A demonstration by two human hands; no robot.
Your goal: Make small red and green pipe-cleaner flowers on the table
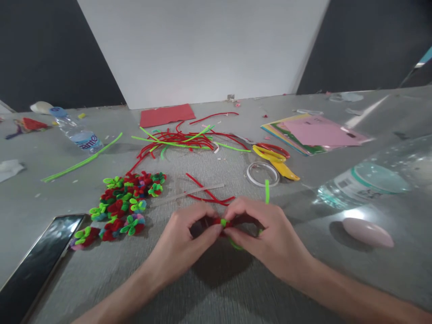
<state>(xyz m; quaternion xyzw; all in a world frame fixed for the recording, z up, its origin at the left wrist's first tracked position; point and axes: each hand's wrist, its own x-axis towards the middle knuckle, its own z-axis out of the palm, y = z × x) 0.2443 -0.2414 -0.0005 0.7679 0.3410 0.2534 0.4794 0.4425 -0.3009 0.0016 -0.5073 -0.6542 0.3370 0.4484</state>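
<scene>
Red and green pipe-cleaner piece (223, 223) sits low in the middle of the frame, pinched between both our hands just above the grey table (216, 288). Our left hand (189, 231) closes on it from the left, our right hand (261, 231) from the right, fingertips nearly meeting. A green stem end (267, 191) sticks up behind the right fingers, pointing towards the tape ring (262, 173).
</scene>
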